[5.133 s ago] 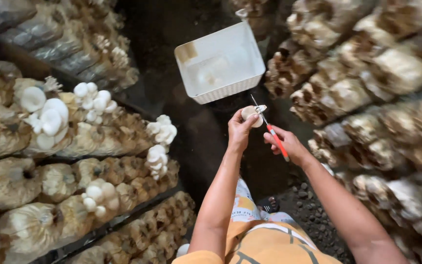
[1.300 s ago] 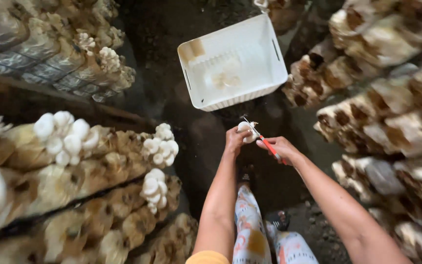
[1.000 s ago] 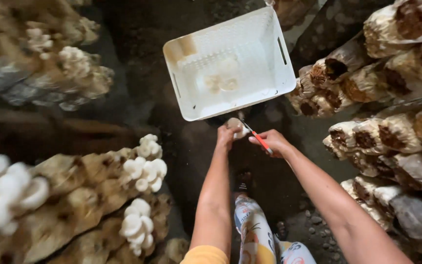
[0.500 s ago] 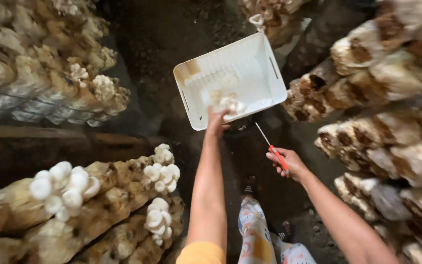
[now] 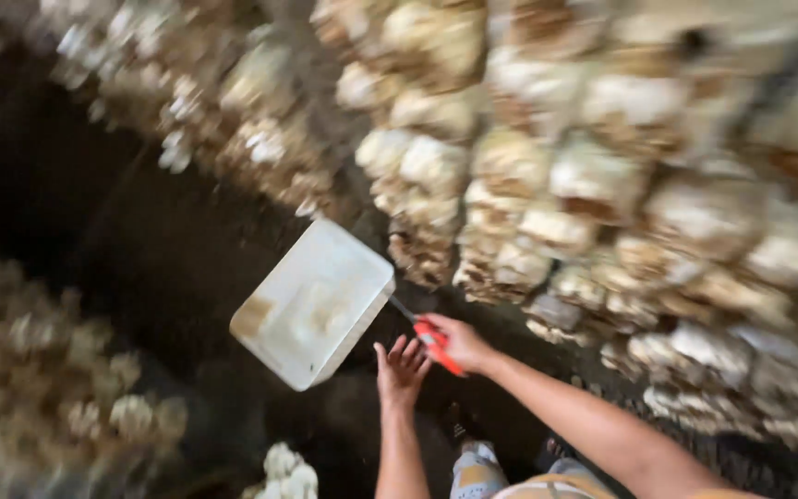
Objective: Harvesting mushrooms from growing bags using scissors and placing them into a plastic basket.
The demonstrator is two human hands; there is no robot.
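White plastic, one square tub, sits on the dark floor between the racks, just ahead of both hands; pale lumps lie on its bottom, too blurred to count or to name with certainty.

Head view, the only one supplied. The frame is smeared by motion, so fine detail is limited.

Hands: two, both the person's own. The left hand is empty, fingers spread apart, palm down, just beside the tub's near corner and not touching it as far as can be seen. The right hand is closed around one knife with a red handle, its thin blade pointing toward the tub's edge.

Progress, as a judgement: the tub holds only a thin scatter, so collection appears to be at an early stage. Much growth remains unpicked: one white mushroom cluster at the bottom edge, and several more pale clusters on the left rack, number uncertain.

Stock: stacked bags fill the right and upper racks, far more than can be counted reliably. One foot in a patterned shoe shows below.
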